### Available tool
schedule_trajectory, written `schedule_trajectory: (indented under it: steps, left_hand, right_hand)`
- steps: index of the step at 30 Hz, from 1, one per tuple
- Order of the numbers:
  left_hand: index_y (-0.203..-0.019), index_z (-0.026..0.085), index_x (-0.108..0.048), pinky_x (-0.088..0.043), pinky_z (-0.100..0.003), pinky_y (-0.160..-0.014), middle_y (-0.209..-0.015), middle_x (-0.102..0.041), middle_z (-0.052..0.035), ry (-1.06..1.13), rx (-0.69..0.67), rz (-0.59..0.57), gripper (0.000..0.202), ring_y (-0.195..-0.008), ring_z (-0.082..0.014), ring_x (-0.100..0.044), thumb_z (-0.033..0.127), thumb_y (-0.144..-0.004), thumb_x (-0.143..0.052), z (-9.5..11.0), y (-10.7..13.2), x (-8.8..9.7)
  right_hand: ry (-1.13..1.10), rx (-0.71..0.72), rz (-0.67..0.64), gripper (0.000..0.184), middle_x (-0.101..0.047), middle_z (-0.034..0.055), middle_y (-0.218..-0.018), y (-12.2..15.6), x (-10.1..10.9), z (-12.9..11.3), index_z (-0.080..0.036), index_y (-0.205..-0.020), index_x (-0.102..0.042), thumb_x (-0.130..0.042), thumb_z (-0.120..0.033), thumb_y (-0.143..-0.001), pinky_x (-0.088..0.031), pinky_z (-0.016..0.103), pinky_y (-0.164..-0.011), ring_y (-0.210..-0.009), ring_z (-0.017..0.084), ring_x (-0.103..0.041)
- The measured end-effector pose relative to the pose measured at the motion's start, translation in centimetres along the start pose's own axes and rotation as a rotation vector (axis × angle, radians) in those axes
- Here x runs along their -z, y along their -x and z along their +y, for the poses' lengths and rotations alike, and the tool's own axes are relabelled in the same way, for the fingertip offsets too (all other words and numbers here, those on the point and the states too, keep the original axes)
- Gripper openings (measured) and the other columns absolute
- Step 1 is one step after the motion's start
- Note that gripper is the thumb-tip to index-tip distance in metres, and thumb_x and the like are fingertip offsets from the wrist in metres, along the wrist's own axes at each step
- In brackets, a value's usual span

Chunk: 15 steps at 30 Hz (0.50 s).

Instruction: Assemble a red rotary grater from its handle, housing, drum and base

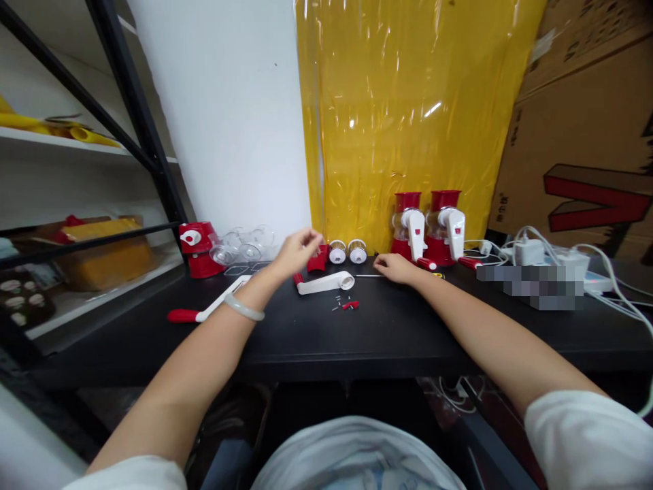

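Observation:
My left hand point(298, 252), a pale bangle on its wrist, hovers beside a red base part point(317, 258); its fingers curl loosely with a gap and nothing visible between them. My right hand point(396, 268) rests low on the table with fingers bent together, over a thin screwdriver point(368, 275) whose yellow handle end shows beyond the wrist. The fingertips' contents are hidden. Between the hands lies a white crank handle point(326, 282) with a red grip. Small screws point(337, 304) and a little red piece point(351, 305) are just in front. Two round drums point(337, 252) stand behind.
Two assembled red-and-white rotary graters point(407, 228) stand at the back right. A red grater body point(198, 250), clear plastic parts point(245, 246) and another crank handle point(209, 303) lie left on the black table point(306, 344). Cables and chargers point(530, 250) crowd the right.

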<state>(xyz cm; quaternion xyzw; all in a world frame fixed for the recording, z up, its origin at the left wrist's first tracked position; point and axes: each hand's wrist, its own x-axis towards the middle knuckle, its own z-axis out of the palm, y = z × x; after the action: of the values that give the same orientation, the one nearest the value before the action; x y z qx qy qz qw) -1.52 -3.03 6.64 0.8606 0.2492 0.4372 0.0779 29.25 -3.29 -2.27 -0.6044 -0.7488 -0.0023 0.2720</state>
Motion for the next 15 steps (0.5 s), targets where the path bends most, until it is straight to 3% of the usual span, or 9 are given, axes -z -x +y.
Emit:
schedule_trajectory:
  steps: [3, 4, 9, 13, 15]
  left_hand:
    - [-0.082, 0.015, -0.065, -0.049, -0.029, -0.07, -0.078, -0.069, -0.0044, -0.133, -0.061, -0.275, 0.023, -0.073, -0.0152, -0.061, 0.036, -0.086, -0.057, -1.4, 2.1, -3.2]
    - [-0.084, 0.016, -0.067, -0.048, -0.029, -0.07, -0.08, -0.069, -0.0047, -0.131, -0.075, -0.301, 0.021, -0.072, -0.0153, -0.061, 0.034, -0.086, -0.057, -1.3, 2.6, -3.9]
    - [-0.088, 0.017, -0.068, -0.048, -0.028, -0.066, -0.081, -0.069, -0.0045, -0.097, -0.142, -0.272, 0.023, -0.071, -0.0151, -0.062, 0.034, -0.088, -0.052, 1.7, 2.9, -4.5]
    - [-0.08, 0.02, -0.068, -0.049, -0.035, -0.075, -0.077, -0.067, -0.0048, -0.203, -0.302, -0.137, 0.025, -0.075, -0.0182, -0.062, 0.039, -0.089, -0.054, 4.6, 4.9, -2.0]
    - [-0.087, 0.024, -0.068, -0.051, -0.036, -0.079, -0.088, -0.067, -0.0043, -0.165, -0.269, -0.028, 0.021, -0.082, -0.0185, -0.062, 0.042, -0.088, -0.057, 5.7, 6.6, -0.2]
  right_hand:
    - [-0.001, 0.0, -0.003, 0.02, -0.072, 0.0082, -0.097, -0.1, -0.1, 0.3, -0.017, -0.095, -0.07, -0.054, -0.026, -0.086, -0.048, 0.028, -0.079, -0.087, 0.02, -0.066]
    - [-0.005, 0.001, -0.005, 0.019, -0.072, 0.0077, -0.096, -0.1, -0.1, 0.3, -0.018, -0.094, -0.07, -0.054, -0.026, -0.086, -0.047, 0.028, -0.078, -0.087, 0.019, -0.066]
    - [-0.028, -0.001, -0.022, 0.017, -0.072, 0.0053, -0.09, -0.2, -0.3, 0.1, -0.018, -0.092, -0.07, -0.056, -0.025, -0.085, -0.047, 0.025, -0.075, -0.081, 0.017, -0.066]
    - [-0.054, 0.007, -0.033, 0.015, -0.072, 0.0045, -0.087, -0.2, -0.4, 0.1, -0.019, -0.09, -0.071, -0.059, -0.025, -0.083, -0.047, 0.024, -0.071, -0.078, 0.016, -0.065]
    - [-0.064, 0.006, -0.032, 0.015, -0.072, 0.0047, -0.087, -0.1, -0.4, 0.0, -0.019, -0.089, -0.071, -0.06, -0.025, -0.083, -0.047, 0.024, -0.071, -0.078, 0.017, -0.065]
